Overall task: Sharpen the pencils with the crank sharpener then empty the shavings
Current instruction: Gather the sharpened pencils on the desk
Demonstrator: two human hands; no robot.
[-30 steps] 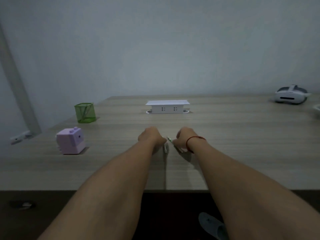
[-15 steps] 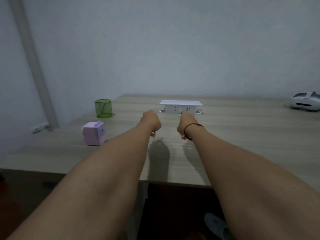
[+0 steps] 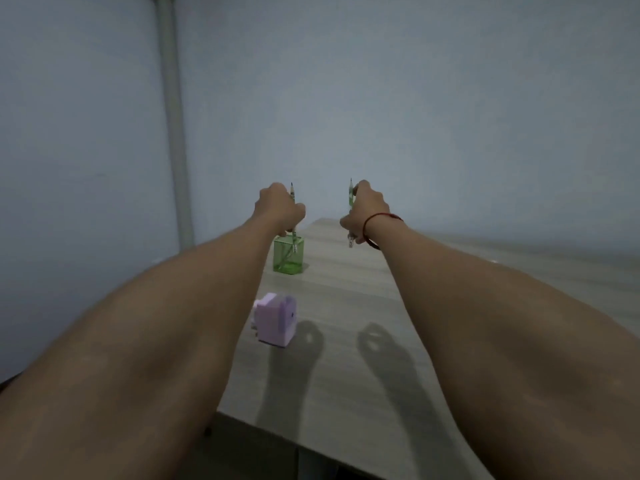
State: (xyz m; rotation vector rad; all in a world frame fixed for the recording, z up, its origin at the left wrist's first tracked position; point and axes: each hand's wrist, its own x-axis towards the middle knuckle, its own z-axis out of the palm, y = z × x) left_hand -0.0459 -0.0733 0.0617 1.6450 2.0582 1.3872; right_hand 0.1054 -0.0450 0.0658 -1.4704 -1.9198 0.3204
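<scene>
My left hand (image 3: 278, 209) grips a green pencil (image 3: 293, 194) upright, tip up, with its lower end just above the green mesh pencil cup (image 3: 288, 255). My right hand (image 3: 367, 211), with a red string at the wrist, holds a second green pencil (image 3: 350, 194) upright to the right of the cup, above the table. The lilac crank sharpener (image 3: 276, 323) stands on the wooden table (image 3: 346, 341) nearer to me, below and between my forearms. Nothing touches the sharpener.
A grey wall runs behind the table, with a vertical pipe (image 3: 173, 133) at the left. The table's near edge (image 3: 311, 448) crosses the bottom of the view, dark floor beneath it.
Both hands lifted off the table, each holding a pencil upright, and moved left over to the green cup. My view swung left, so the white socket box and headset left the frame.
</scene>
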